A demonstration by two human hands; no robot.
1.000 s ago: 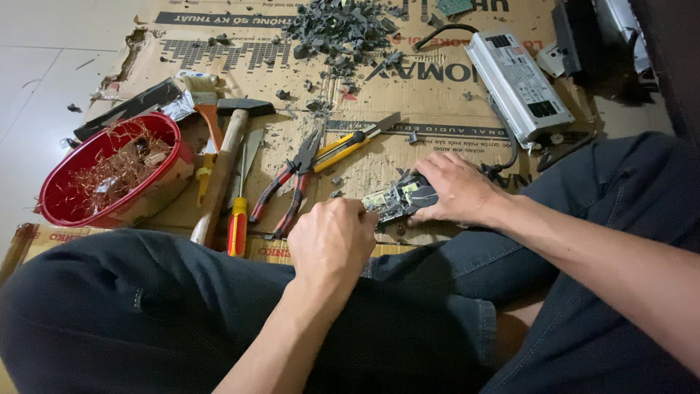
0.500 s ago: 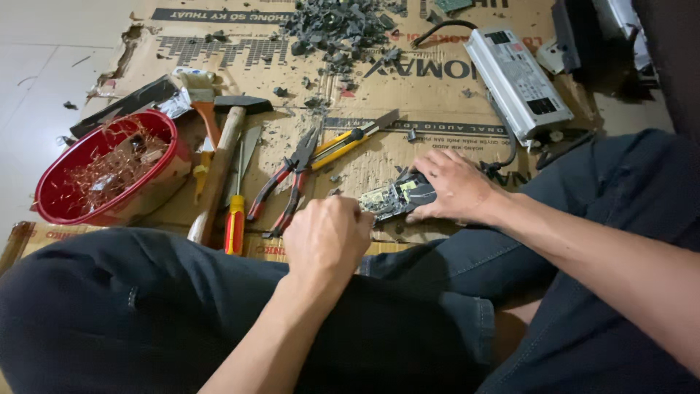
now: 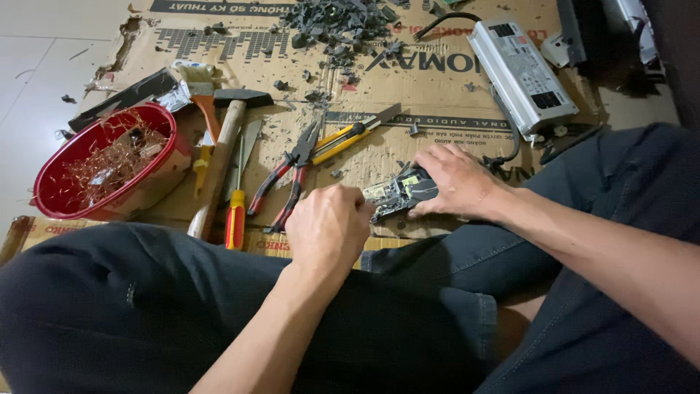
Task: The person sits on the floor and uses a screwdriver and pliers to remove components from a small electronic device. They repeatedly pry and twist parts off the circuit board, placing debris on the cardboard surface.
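Flattened brown cardboard over pale floor tiles, grey plastic shards upper centre; right hand clamps small circuit board, left hand fisted beside it.

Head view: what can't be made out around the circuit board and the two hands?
- Left hand: closed fist seen from behind; whatever it grips or presses at the circuit board is hidden by the knuckles.
- Circuit board: right hand covers its far end; parts too small to tell.
- Grey metal box: cable end hidden behind the right hand.
- Red bowl: what lies under the copper wire is buried.
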